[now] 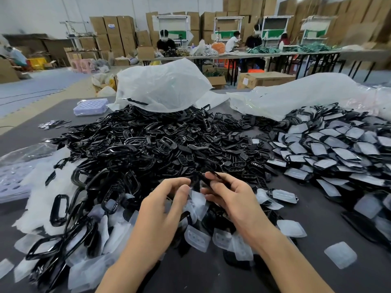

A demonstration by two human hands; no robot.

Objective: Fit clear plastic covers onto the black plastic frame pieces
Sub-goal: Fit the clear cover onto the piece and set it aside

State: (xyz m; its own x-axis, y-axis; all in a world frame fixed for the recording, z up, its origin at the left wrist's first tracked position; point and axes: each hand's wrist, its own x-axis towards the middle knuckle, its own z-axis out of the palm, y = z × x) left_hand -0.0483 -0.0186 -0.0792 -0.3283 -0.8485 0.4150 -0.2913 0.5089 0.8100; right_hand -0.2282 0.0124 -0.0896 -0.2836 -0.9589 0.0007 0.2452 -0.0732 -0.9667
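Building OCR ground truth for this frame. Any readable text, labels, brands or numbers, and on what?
No text can be read in this frame.
White label on the cardboard box at mid-right: too blurred to read.
Blue-and-white label on the stacked cartons at the back: too small to read.
Black frame piece pinched between the left hand and right hand: no marking visible.
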